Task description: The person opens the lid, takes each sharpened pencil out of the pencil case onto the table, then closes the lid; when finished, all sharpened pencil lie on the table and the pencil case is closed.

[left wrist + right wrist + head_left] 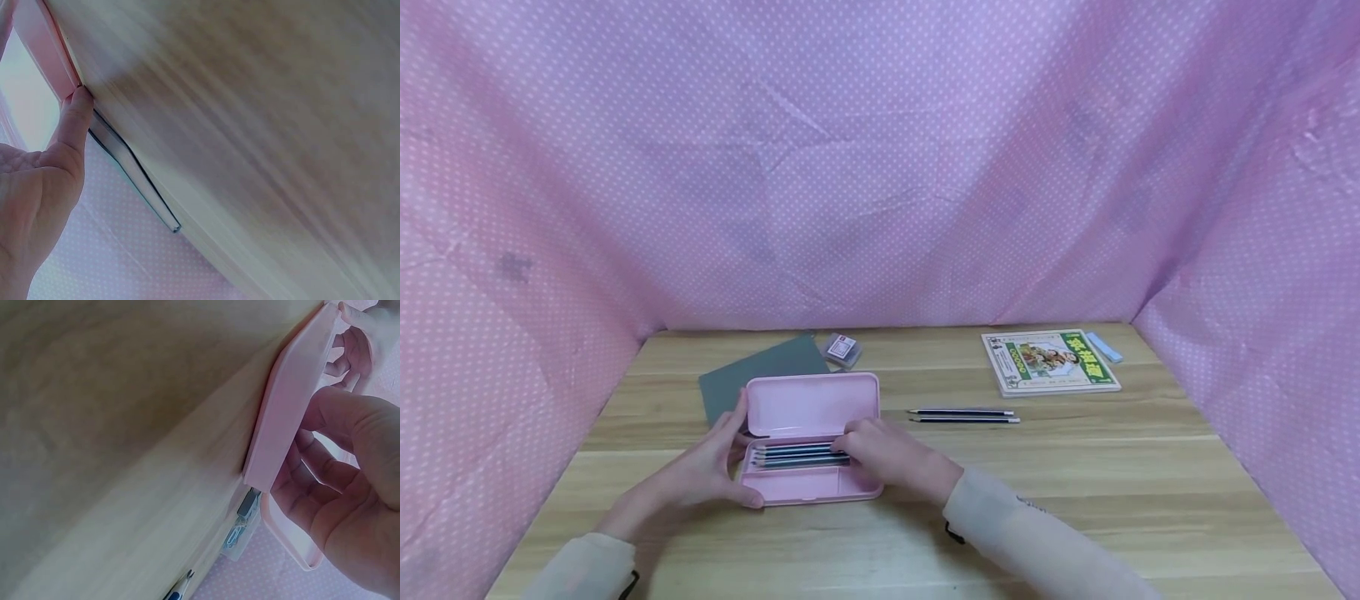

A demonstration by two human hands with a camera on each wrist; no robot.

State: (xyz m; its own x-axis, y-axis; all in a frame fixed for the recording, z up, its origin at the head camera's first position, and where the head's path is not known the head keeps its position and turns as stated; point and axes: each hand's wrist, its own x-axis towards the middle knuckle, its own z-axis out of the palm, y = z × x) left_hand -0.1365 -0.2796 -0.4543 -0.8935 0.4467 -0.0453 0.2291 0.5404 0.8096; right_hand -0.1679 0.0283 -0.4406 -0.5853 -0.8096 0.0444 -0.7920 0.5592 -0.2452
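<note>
An open pink pencil case lies on the table with its lid raised at the back. Several striped pencils lie side by side in its rear compartment. My left hand grips the case's left end, thumb at the front corner and fingers up by the lid. My right hand reaches in from the right, fingers curled about the pencils' right ends. In the right wrist view the front wall of the case hides the right fingertips.
Two dark pencils lie right of the case. Behind it are a grey-green flat folder or book and a small clear box of paper clips. An illustrated book and a light-blue strip lie at the back right.
</note>
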